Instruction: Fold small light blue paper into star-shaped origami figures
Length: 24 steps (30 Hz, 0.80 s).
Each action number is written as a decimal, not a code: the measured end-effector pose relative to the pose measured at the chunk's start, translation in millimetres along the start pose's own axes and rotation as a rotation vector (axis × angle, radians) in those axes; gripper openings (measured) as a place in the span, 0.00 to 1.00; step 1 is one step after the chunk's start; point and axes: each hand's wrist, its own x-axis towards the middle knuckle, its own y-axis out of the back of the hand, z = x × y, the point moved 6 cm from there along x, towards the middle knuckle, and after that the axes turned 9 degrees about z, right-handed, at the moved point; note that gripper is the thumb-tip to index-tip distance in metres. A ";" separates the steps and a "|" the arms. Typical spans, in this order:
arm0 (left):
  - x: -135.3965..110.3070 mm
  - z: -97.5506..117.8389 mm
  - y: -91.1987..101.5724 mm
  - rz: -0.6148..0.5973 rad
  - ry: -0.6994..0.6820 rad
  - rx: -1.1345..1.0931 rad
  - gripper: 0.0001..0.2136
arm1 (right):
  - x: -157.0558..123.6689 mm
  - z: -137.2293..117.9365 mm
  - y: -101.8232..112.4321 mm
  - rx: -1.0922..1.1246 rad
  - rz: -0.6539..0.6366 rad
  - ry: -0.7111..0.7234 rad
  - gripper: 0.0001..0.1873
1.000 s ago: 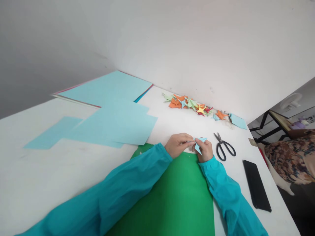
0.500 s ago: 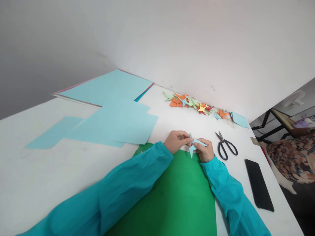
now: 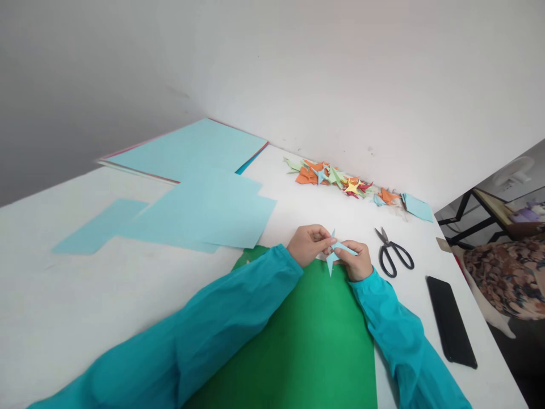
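Observation:
Both of my hands pinch a small folded light-blue paper shape (image 3: 336, 251) with pointed tips, just above the far edge of a green sheet (image 3: 306, 341). My left hand (image 3: 309, 245) grips its left side with closed fingers. My right hand (image 3: 359, 261) holds its right side, fingers curled round it. Teal sleeves cover both arms.
Light-blue sheets (image 3: 204, 213) and a stack of coloured paper (image 3: 187, 149) lie at the far left of the white table (image 3: 85, 307). A row of several folded paper shapes (image 3: 340, 184) lines the wall. Black scissors (image 3: 394, 257) and a black phone (image 3: 451, 321) lie at the right. Floral fabric (image 3: 506, 275) shows beyond the edge.
The blue paper shape has been turned between my fingers, so one point now hangs downward. My hands stayed in nearly the same spot.

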 end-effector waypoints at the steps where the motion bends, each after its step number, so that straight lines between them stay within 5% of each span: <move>1: 0.0 -0.8 0.2 0.008 0.003 0.000 0.12 | -0.2 -0.5 -0.1 -0.009 -0.004 0.006 0.09; 10: -0.2 -2.1 1.9 0.058 -0.005 0.016 0.11 | -0.9 -3.3 -3.0 -0.053 -0.011 0.050 0.09; 24: 1.5 -2.6 0.6 -0.051 -0.014 0.016 0.12 | 0.1 2.0 -3.6 0.055 -0.022 -0.021 0.06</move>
